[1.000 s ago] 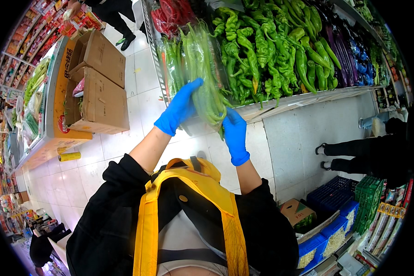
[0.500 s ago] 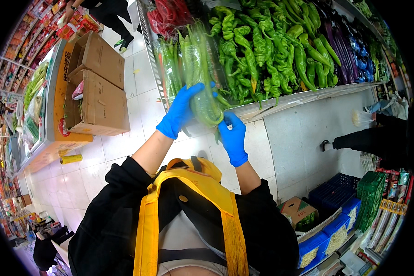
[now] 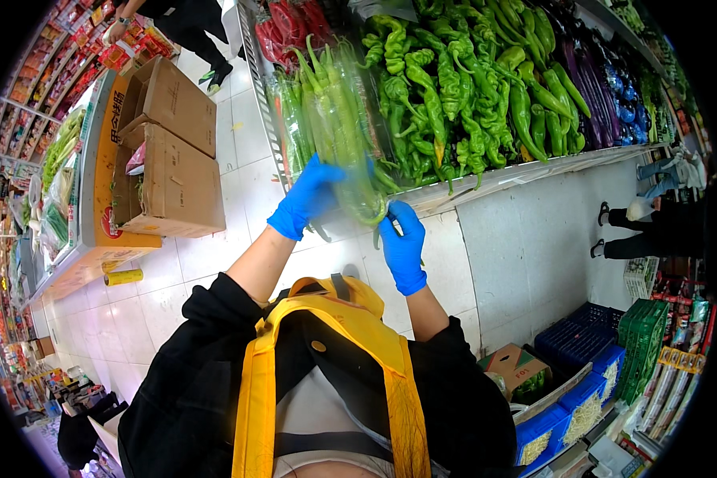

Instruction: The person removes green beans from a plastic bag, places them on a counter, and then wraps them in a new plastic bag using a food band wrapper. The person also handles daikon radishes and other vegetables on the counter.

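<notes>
Nearest, past the yellow apron straps (image 3: 253, 390), the right hand (image 3: 404, 248) has its fingertips together, seemingly pinching the near end of a clear bag of long green peppers (image 3: 336, 119). A little farther up, the left hand (image 3: 304, 197) is closed around the bag's left side, thumb along its top and some blue glove showing through the plastic; blur hides the exact finger placement. Compared with half a second ago, the bag's far end has swung leftward and both hands sit slightly closer to the body, which looks like an adjustment of the hold rather than a release. The bag is held over the near left corner of the produce stand (image 3: 526, 174). Its long axis runs away from the person, leaning left toward the far end, where slim pepper ends fan out; whether these are stems or tips is unclear. Beyond its far end lie red peppers in plastic (image 3: 295, 32), while wrinkled green peppers (image 3: 450, 99) are heaped to its right.
</notes>
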### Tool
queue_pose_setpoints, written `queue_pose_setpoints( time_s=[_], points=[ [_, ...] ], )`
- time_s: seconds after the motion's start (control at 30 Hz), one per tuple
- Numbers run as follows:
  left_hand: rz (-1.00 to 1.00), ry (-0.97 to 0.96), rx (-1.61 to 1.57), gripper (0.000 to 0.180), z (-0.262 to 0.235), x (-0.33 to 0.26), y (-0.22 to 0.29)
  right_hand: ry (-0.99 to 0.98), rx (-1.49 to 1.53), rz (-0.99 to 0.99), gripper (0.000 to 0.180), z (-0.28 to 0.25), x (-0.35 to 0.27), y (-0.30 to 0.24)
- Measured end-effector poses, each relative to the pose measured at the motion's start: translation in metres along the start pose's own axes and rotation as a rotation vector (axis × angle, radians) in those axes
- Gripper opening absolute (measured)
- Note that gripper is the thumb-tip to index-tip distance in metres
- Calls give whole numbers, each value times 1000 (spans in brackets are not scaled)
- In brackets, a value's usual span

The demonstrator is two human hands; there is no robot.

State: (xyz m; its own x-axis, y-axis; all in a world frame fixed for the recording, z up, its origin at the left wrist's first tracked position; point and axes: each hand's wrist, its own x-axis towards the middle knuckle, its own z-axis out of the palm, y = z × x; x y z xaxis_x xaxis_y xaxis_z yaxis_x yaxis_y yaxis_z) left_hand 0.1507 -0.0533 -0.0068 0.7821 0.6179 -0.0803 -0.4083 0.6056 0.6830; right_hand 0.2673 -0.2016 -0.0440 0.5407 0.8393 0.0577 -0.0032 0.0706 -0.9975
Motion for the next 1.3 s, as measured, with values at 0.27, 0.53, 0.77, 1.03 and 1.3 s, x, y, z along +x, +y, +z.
queue_pose_setpoints(
  time_s=[0.27, 0.53, 0.77, 1.03, 1.3],
  points=[
    [-20, 123, -10, 61, -6, -3, 1, 56, -165, -33, 19, 6, 2, 3],
    [246, 346, -66, 72, -49, -41, 30, -54, -358, -449, 9, 66, 3, -6],
    [212, 474, -33, 59, -55, -49, 42, -136, -310, -367, 14, 79, 10, -3],
    [-18, 446, 98, 55, -31, -34, 36, -91, -47, -74, 24, 56, 12, 14],
    [378, 379, 1653, 40, -63, 5, 62, -234, 386, 353, 32, -27, 26, 27]
  ],
)
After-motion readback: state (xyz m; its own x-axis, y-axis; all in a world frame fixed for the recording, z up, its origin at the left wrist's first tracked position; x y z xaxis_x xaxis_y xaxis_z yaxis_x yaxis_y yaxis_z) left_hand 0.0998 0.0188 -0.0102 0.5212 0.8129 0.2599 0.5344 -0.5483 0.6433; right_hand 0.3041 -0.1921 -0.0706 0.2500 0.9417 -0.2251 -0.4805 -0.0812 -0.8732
